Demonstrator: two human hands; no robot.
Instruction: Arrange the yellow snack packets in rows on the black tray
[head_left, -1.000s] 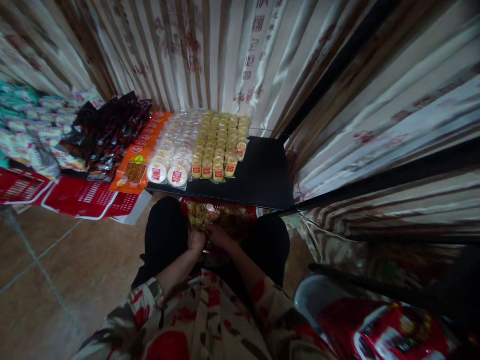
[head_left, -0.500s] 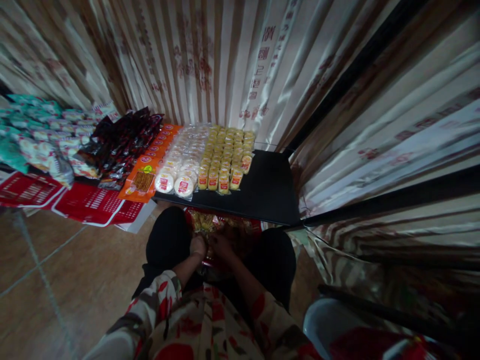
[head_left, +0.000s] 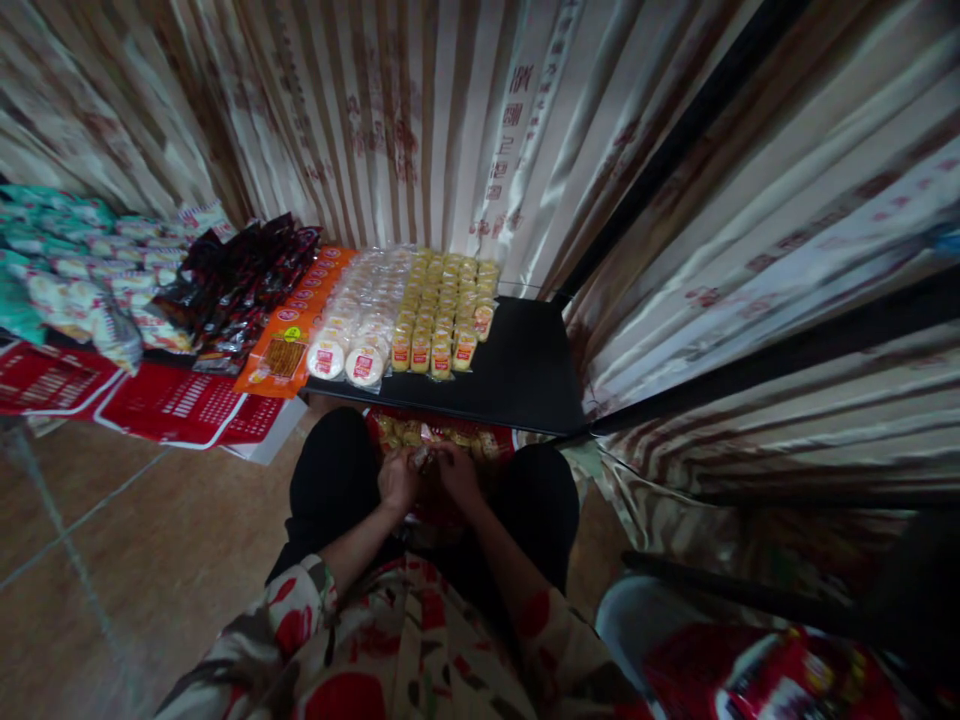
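Note:
My left hand [head_left: 397, 480] and my right hand [head_left: 456, 472] meet in my lap, fingers closed together on a small wrapped snack [head_left: 421, 458] between them. Just beyond them, between my knees, lies a red bag [head_left: 442, 436] filled with small yellow packets. Ahead, a black shelf [head_left: 525, 375] carries rows of yellow snack packs [head_left: 442, 315] and round white cakes in clear wrap [head_left: 360, 320].
Orange packets [head_left: 289, 335], dark red packets [head_left: 240, 275] and green-white bags [head_left: 67, 270] lie further left. Red printed boards [head_left: 165, 405] rest on the tiled floor. Striped curtains hang behind and to the right. A grey stool with a red bag [head_left: 757, 670] is at lower right.
My hands have risen slightly from the bag and drawn together on a small packet. The view has shifted a little.

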